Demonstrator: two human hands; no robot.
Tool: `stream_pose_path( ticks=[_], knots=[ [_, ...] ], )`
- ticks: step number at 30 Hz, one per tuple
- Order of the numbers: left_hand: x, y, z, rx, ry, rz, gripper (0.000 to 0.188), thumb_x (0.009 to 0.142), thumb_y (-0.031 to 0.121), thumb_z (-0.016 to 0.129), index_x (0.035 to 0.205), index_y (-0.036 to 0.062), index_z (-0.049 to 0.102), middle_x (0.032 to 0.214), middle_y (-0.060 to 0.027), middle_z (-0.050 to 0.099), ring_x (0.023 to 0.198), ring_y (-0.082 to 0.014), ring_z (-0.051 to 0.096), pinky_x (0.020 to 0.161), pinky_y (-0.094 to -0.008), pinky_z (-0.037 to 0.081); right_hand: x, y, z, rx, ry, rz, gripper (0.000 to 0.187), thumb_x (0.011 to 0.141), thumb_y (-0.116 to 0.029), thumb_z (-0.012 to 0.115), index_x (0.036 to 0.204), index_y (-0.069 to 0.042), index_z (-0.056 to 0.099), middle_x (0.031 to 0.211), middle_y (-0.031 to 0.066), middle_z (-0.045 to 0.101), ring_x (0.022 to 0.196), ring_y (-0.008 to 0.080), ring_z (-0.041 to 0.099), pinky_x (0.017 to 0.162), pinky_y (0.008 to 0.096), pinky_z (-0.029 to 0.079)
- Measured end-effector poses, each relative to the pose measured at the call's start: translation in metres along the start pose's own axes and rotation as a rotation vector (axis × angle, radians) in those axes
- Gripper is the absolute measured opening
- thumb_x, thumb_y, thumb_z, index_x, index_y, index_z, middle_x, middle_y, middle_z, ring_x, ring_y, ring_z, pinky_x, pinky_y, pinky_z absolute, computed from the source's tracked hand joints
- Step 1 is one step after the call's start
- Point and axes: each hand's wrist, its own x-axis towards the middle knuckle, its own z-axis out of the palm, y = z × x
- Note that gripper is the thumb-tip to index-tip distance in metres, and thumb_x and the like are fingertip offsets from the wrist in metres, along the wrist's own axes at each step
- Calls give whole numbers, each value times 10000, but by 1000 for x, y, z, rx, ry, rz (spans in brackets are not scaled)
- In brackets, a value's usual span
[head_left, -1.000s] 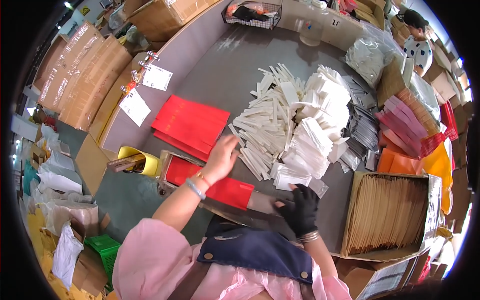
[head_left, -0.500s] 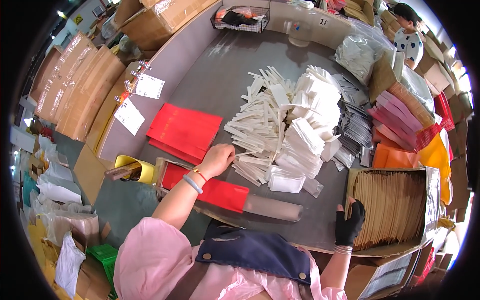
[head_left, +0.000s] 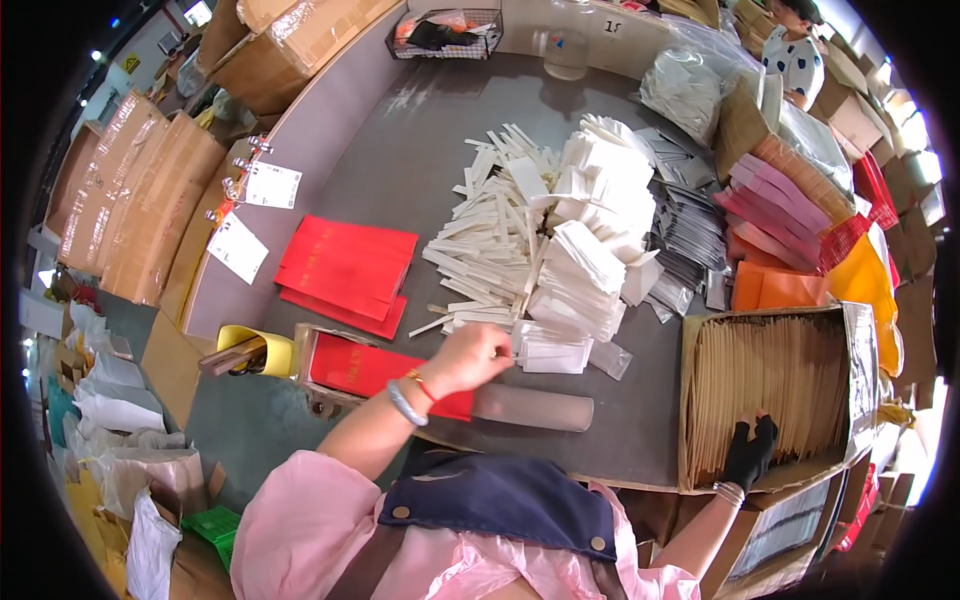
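Observation:
My left hand (head_left: 470, 357), wearing a red string and a pale bangle, is closed at the near edge of the pile of white paper strips (head_left: 490, 240). Its fingertips touch together beside a stack of white slips (head_left: 555, 347); what they hold, if anything, is too small to make out. Below this wrist lie red paper bags or envelopes (head_left: 365, 368) in an open-ended carton, beside a clear plastic sleeve (head_left: 535, 408). In a fingerless black glove, my right hand (head_left: 750, 452) rests with fingers extended on brown paper envelopes (head_left: 765, 385) packed upright in a cardboard box (head_left: 692, 400).
More red bags (head_left: 345, 265) lie at the left. Grey-black packets (head_left: 690, 235), pink envelopes (head_left: 775, 205) and orange envelopes (head_left: 780, 288) sit at the right. A wire basket (head_left: 445, 35) and a clear jar (head_left: 567, 45) stand at the back. Another person (head_left: 795, 62) is far right.
My left hand has moved right and nearer to me, from beside the red bags to the white slips. My right hand has shifted right, from the box's edge onto the brown envelopes.

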Motion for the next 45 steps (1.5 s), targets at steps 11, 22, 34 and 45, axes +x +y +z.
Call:
stream_pose_path(
  ticks=[11,22,34,45],
  knots=[
    [10,10,53,281,98,31,406,658,137,811,1004,72,608,965,-112,578,923,-320,581,796,-415,493,15,-2,-5,-370,-222,107,337,824,-155,646,1108,26,616,1130,220,617,1077,391,573,942,467,459],
    [7,3,56,229,97,35,397,662,150,814,1003,80,623,973,-126,585,929,-341,593,797,-433,501,6,3,5,-251,-34,153,174,832,-116,536,950,-5,599,963,221,611,948,416,583,804,504,469],
    [19,12,47,233,116,217,290,677,130,780,916,96,619,895,-101,600,854,-321,612,749,-419,508,-32,-65,25,325,100,27,203,980,-149,522,895,29,564,791,175,575,761,286,568,707,366,458],
    [-9,33,26,-102,-63,-2,218,760,141,741,920,73,609,755,-121,662,728,-330,660,643,-423,516,-71,-152,30,504,-228,-349,93,919,-53,587,985,-50,652,840,138,607,806,295,618,707,348,481]
  ],
)
